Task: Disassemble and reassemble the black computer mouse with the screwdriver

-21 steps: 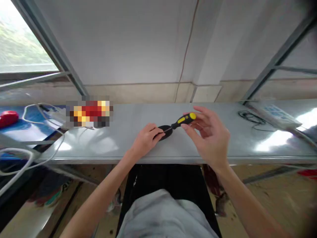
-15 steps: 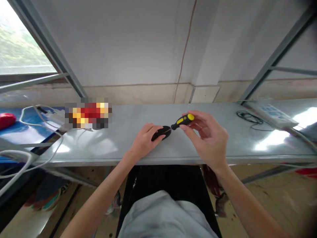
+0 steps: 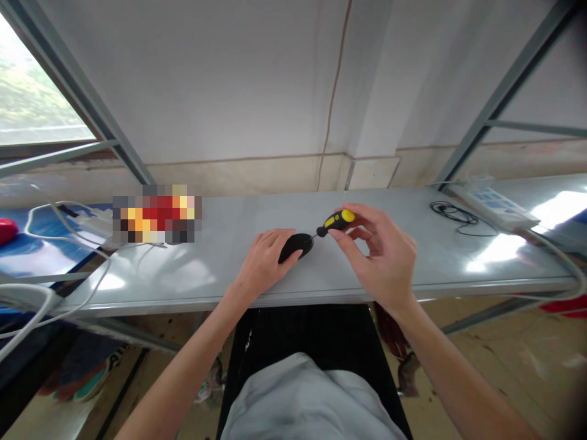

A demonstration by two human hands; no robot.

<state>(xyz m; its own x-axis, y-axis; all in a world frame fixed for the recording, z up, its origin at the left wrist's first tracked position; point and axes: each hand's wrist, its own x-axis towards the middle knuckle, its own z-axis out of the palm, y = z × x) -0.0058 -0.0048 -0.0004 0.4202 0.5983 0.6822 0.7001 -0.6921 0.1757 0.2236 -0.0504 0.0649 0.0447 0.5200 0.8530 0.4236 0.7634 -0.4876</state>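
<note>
A black computer mouse (image 3: 300,244) lies on the grey table (image 3: 257,211). My left hand (image 3: 266,260) is closed around its left part, the thumb along the near side. In my right hand (image 3: 383,253) is a screwdriver (image 3: 336,222) with a black and yellow handle, pinched between thumb and fingers. The handle tilts up to the right, and its thin metal shaft points down-left at the right end of the mouse. Whether the tip touches the mouse or lies just over it, I cannot tell.
A pixelated red and yellow object (image 3: 160,214) sits at the left, near white cables (image 3: 103,275). To the right are a coiled black cable (image 3: 452,214) and a white power strip (image 3: 504,208). Metal posts (image 3: 504,91) rise at both sides; a wall stands behind.
The screwdriver has drawn back slightly from the mouse, so more of its shaft shows. My left fingers have shifted back a little, baring more of the mouse. The whole view has turned slightly.
</note>
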